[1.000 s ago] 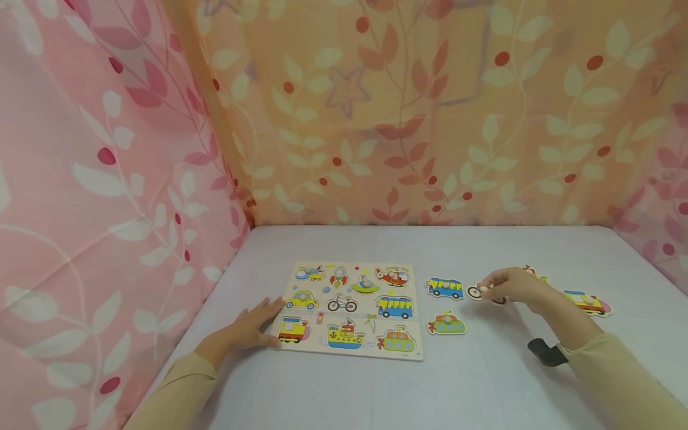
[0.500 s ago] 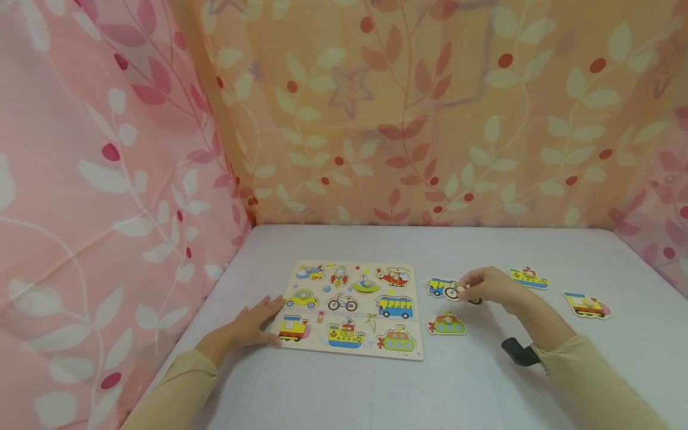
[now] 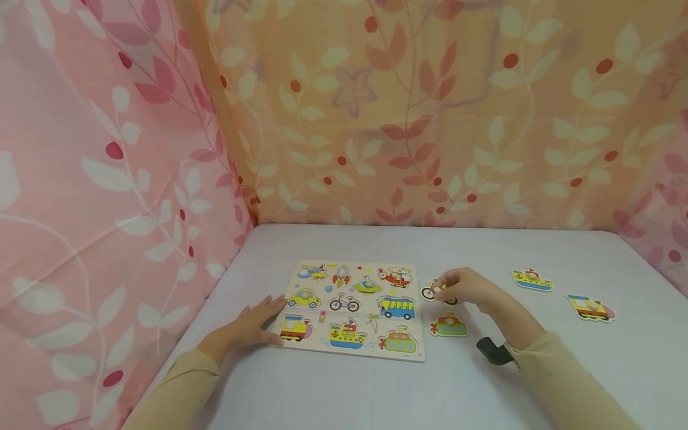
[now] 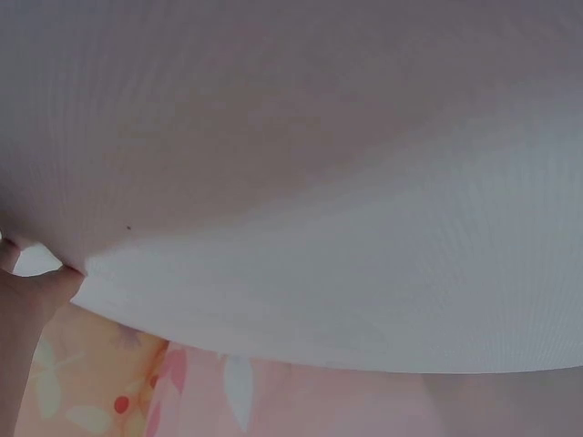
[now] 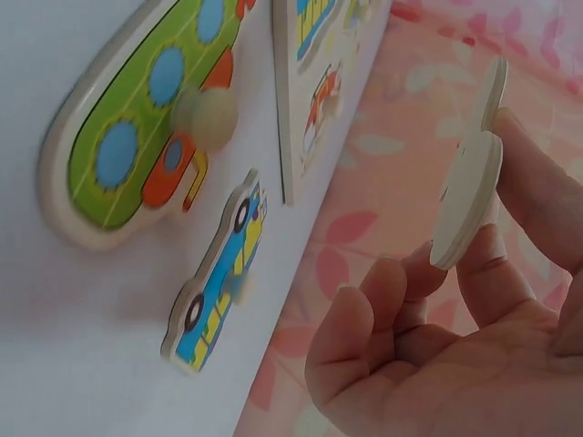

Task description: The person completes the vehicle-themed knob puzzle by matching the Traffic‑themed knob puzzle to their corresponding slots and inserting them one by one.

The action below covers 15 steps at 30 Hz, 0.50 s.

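Observation:
My right hand pinches a bicycle puzzle piece by its knob, just off the right edge of the wooden puzzle board. Seen in the right wrist view, the plain wooden back of that bicycle piece is raised above the table. Below it lies a bus piece, mostly hidden from the head view. A green submarine piece is closer to me. My left hand rests at the board's left edge, fingers loosely extended. Knobbed pieces such as the helicopter and car sit in the board.
Farther right on the white table lie a boat piece and a train piece. Floral curtains close off the back and sides. A black strap piece sticks out by the right sleeve.
My right hand has carried the bicycle piece leftward, over the bus piece, toward the board. The boat piece has come into full view behind it. My left hand has stayed on the board's edge.

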Each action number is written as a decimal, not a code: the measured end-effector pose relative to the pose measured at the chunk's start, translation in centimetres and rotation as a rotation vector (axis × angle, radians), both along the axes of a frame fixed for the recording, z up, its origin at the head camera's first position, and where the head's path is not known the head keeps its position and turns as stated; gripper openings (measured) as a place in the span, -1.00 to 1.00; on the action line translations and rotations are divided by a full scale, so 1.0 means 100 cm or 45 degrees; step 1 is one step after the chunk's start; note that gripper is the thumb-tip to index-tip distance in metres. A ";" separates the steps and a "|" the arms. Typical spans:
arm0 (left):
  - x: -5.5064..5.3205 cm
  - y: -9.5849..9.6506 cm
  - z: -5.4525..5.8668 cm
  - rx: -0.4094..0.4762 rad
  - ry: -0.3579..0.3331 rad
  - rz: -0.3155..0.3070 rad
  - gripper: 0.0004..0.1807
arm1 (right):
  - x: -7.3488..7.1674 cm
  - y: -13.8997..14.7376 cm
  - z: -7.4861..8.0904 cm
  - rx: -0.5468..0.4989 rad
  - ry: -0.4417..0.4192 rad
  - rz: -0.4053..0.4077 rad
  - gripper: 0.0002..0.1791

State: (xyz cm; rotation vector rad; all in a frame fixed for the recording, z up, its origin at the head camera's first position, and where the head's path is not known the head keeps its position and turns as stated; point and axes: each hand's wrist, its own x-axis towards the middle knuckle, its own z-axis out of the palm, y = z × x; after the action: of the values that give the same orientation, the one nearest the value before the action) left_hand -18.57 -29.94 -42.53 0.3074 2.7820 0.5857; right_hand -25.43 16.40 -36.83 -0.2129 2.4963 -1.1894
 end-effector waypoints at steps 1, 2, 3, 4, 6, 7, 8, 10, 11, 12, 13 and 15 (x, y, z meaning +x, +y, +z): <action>0.000 0.000 0.000 -0.001 0.001 0.001 0.11 | 0.000 -0.003 -0.001 -0.007 0.005 0.003 -0.75; 0.000 0.000 0.000 -0.002 0.003 0.001 0.11 | 0.000 -0.005 -0.002 -0.013 0.009 0.006 -0.75; -0.001 0.000 0.000 -0.002 0.004 0.001 0.11 | -0.001 -0.008 -0.004 -0.022 0.012 0.014 -0.75; -0.001 -0.001 -0.001 -0.004 0.005 -0.002 0.11 | -0.001 -0.011 -0.005 -0.037 0.010 0.014 -0.76; -0.001 -0.001 -0.002 0.001 0.013 -0.012 0.10 | -0.001 -0.016 -0.007 -0.059 0.012 0.032 -0.78; -0.002 -0.001 -0.002 0.003 0.017 -0.017 0.10 | -0.001 -0.018 -0.007 -0.061 0.012 0.038 -0.79; -0.002 -0.002 -0.003 0.006 0.019 -0.022 0.10 | -0.001 -0.021 -0.008 -0.064 0.010 0.039 -0.80; -0.002 -0.002 -0.003 0.008 0.022 -0.026 0.10 | -0.001 -0.025 -0.009 -0.070 0.008 0.042 -0.82; -0.002 -0.002 -0.003 0.009 0.023 -0.025 0.10 | -0.001 -0.027 -0.009 -0.069 0.012 0.050 -0.82; -0.002 -0.002 -0.003 0.007 0.023 -0.024 0.10 | -0.001 -0.030 -0.009 -0.066 0.010 0.043 -0.82; -0.002 -0.002 -0.003 0.006 0.020 -0.020 0.10 | -0.001 -0.032 -0.009 -0.062 0.008 0.035 -0.82; -0.002 -0.002 -0.003 0.003 0.020 -0.015 0.10 | -0.001 -0.036 -0.009 -0.059 0.008 0.024 -0.81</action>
State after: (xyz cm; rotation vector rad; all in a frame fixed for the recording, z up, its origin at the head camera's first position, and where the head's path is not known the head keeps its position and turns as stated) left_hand -18.82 -30.12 -42.83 0.3300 2.7925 0.5859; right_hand -25.57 12.81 -37.74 -0.2523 2.4679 -1.2418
